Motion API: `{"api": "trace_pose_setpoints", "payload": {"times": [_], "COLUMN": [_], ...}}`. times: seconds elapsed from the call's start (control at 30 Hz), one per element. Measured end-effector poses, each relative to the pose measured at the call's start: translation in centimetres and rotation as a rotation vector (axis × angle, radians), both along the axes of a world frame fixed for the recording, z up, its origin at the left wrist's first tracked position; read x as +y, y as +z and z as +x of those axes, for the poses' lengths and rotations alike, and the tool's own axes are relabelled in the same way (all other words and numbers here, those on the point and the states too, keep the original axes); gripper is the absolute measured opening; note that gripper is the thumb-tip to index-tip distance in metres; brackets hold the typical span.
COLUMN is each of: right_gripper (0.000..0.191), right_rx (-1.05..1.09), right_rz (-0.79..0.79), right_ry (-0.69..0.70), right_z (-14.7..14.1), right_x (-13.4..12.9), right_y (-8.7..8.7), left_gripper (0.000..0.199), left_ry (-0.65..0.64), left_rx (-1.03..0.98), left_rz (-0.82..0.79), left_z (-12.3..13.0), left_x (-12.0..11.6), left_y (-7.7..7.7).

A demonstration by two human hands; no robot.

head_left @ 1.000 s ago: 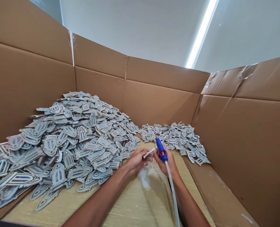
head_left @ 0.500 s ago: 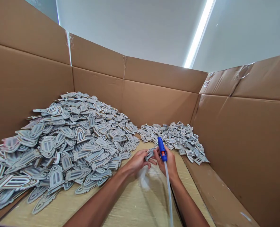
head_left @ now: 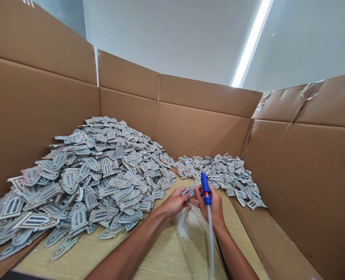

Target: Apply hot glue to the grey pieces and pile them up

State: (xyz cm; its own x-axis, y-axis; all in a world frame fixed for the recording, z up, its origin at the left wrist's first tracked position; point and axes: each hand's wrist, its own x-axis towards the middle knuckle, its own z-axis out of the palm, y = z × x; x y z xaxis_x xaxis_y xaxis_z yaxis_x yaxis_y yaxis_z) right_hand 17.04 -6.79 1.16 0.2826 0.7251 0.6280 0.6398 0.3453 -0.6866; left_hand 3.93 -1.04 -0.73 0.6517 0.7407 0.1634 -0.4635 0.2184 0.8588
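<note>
Grey piece (head_left: pixel 190 190) could slip
Left hand (head_left: pixel 175 203) pinches it; right hand (head_left: pixel 215 207) grips a blue nozzle (head_left: pixel 204 182) whose hose (head_left: pixel 211 241), if snagged, might jolt the piece loose.

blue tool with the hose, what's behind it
Behind the blue tool is the right hand holding it and, beyond its upper end, the smaller pile of grey pieces. Whatever lies directly behind its body is covered and cannot be seen.

- Open passage: bare surface (head_left: pixel 166 260) toward the near edge, crossed overhead by the pale hose (head_left: pixel 210 241).
- Blocked, left edge: large heap (head_left: pixel 102 182).
- Blocked, far right corner: smaller heap (head_left: pixel 229 175).
- Barrier beyond far edge: cardboard wall (head_left: pixel 204 130).
</note>
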Motion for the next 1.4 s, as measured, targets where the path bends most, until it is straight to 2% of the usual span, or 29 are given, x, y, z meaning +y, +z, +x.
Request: {"api": "trace_pose_setpoints", "payload": {"times": [0.13, 0.23, 0.43, 0.6, 0.7, 0.83, 0.93, 1.0, 1.2, 1.4], "right_gripper": [0.036, 0.036, 0.035, 0.035, 0.04, 0.056, 0.064, 0.064, 0.064, 0.066], "right_rx": [-0.037, -0.051, -0.082, -0.163, -0.12, 0.123, 0.287, 0.303, 0.239, 0.28], "right_rz": [-0.002, -0.022, -0.077, 0.019, 0.049, -0.104, -0.239, -0.294, -0.335, -0.305], "right_ry": [0.003, 0.02, 0.04, -0.027, -0.04, 0.095, 0.295, 0.374, 0.353, 0.29], "right_z": [0.1, 0.1, -0.3, -0.3, 0.1, 0.5, 0.4, 0.1, -0.4, -0.6], "right_x": [0.3, 0.5, 0.7, 0.6, 0.8, 1.1, 1.0, 0.9, 0.9, 1.3], "right_y": [-0.4, -0.9, -1.6, -0.7, -0.2, -0.5, -0.8, -0.9, -1.4, -1.6], "left_gripper": [0.05, 0.058, 0.053, 0.043, 0.038, 0.038, 0.038, 0.037, 0.033, 0.033], "left_ry": [0.015, 0.034, 0.095, 0.133, 0.147, 0.334, 0.461, 0.492, 0.43, 0.388], "left_rx": [0.033, 0.059, 0.121, 0.118, 0.091, 0.15, 0.198, 0.171, 0.096, 0.09], "left_rz": [0.08, 0.102, 0.127, 0.155, 0.119, -0.069, -0.103, -0.096, -0.06, -0.037], "left_z": [0.0, 0.0, -0.1, 0.1, 0.1, -0.5, -1.2, -1.5, -1.1, -0.8], "left_x": [0.3, 0.5, 0.7, 0.6, 0.4, 0.6, 0.8, 0.8, 0.6, 0.6], "left_y": [-0.6, -0.9, -1.0, -0.6, -0.1, 0.6, 0.9, 1.2, 1.4, 1.2]}}
